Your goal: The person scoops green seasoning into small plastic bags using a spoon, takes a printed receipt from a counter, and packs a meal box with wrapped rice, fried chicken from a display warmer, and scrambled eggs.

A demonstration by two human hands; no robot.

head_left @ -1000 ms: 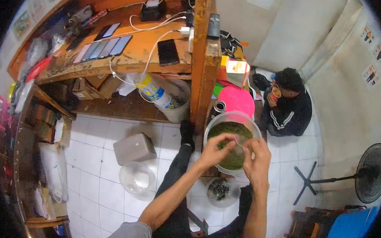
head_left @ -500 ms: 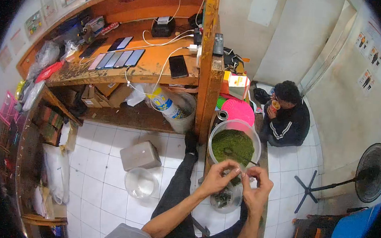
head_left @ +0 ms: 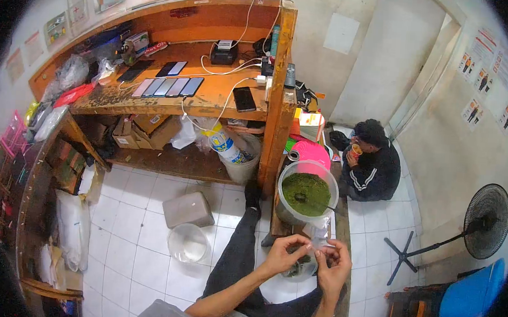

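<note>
Round, clear plastic tub (head_left: 289,215): loaded with crumbly green material (head_left: 309,186)!
Left grip (head_left: 286,254): pinching a small, translucent plastic piece (head_left: 320,242), just this side of the tub.
Right grip (head_left: 334,262): fingers narrow, holding that same piece, near the tub.

Lower tub (head_left: 296,278) partly behind the hands (head_left: 286,256)

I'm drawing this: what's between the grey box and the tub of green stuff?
In the head view, white floor and the person's leg lie between box and tub.
</note>
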